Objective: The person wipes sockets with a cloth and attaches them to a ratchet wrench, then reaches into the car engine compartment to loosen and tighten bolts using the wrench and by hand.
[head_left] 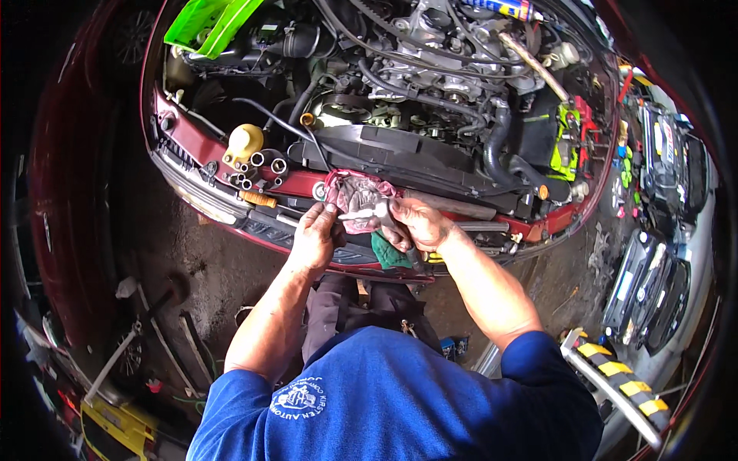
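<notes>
So the right hand (424, 224) has its grip closed on a silver tool (377, 212), right over the pinkish rag (347, 187) on the red front panel (297, 184). Slim end points left toward the left hand (311, 235), long axis roughly side to side. Left grip's bunched up; can't tell if it's pinching anything.

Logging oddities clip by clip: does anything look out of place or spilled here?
Mildly odd: a blue-and-yellow can lies on its side, not upright, toward the engine bay's far right, and a crumpled, stained pink cloth rests on the red front panel. No spill is evident.
</notes>
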### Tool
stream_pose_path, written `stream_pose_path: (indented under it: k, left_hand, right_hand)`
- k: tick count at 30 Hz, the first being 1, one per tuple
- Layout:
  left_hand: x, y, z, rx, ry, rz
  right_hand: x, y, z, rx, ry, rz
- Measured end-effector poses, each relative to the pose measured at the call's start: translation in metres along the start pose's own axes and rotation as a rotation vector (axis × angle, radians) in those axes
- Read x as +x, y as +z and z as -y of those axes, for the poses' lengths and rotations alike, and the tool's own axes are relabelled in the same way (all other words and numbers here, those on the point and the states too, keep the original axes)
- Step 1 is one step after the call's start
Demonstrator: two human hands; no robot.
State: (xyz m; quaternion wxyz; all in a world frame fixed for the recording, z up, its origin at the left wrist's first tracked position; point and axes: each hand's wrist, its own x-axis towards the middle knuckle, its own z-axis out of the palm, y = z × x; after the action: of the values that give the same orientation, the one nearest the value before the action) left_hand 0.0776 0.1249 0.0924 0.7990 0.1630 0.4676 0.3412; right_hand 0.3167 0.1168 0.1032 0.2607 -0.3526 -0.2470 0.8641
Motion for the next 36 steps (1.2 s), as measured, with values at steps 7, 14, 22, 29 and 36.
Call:
stream_pose_path:
  k: [7, 14, 22, 29, 36]
  left_hand:
    - [-0.002, 0.025, 0.001, 0.126, 0.056, 0.092]
    - [0.063, 0.011, -0.028, 1.167, 0.996, -0.342]
    - [0.105, -0.025, -0.034, 1.344, 1.148, -0.112]
    - [0.13, -0.01, -0.051, 1.367, 1.107, -0.159]
    - [0.139, -0.012, -0.046, 1.516, 1.024, -0.228]
  right_hand:
    - [-0.019, -0.012, 0.001, 0.251, -0.013, 0.129]
    - [-0.052, -0.056, 0.071, 0.128, -0.077, -0.045]
    - [-0.002, -0.157, 0.142, -0.829, 0.447, -0.514]
    - [0.098, -0.206, 0.123, -1.422, 0.738, -0.267]
    - [0.171, -0.3, 0.03, -1.532, 0.799, 0.32]
